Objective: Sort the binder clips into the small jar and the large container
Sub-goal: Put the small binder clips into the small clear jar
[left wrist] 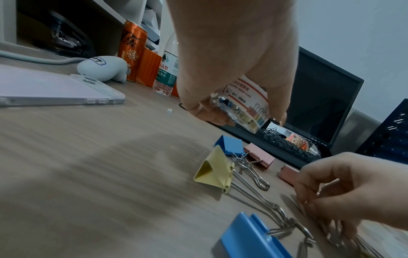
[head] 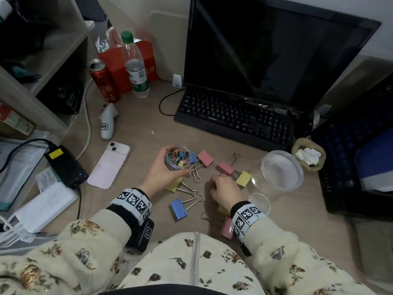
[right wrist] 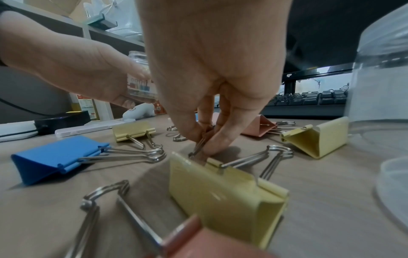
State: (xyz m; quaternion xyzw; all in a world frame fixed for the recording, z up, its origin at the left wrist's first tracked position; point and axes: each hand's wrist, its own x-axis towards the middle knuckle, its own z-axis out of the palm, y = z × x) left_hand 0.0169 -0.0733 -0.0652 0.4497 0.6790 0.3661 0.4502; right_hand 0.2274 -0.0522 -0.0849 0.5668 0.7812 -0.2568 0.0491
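Observation:
My left hand (head: 168, 167) grips the small clear jar (head: 177, 157) above the desk; it holds several small coloured clips. The left wrist view shows the jar (left wrist: 240, 108) tilted in my fingers. My right hand (head: 221, 188) is down on the desk, and its fingertips (right wrist: 212, 143) pinch the wire handle of a small clip (right wrist: 197, 148) that is mostly hidden. Large binder clips lie around it: blue (head: 178, 208), yellow (head: 173, 185), pink (head: 205, 158), pink (head: 225, 168), yellow (head: 243, 178), pink (head: 227, 227). The large clear container (head: 280, 171) stands to the right with nothing in it.
A clear lid (head: 259, 202) lies beside my right wrist. A pink phone (head: 108, 165) lies to the left and a black keyboard (head: 234, 118) behind the clips. A black crate (head: 350, 167) stands at the right. A can (head: 103, 83) and a bottle (head: 136, 67) stand at the back left.

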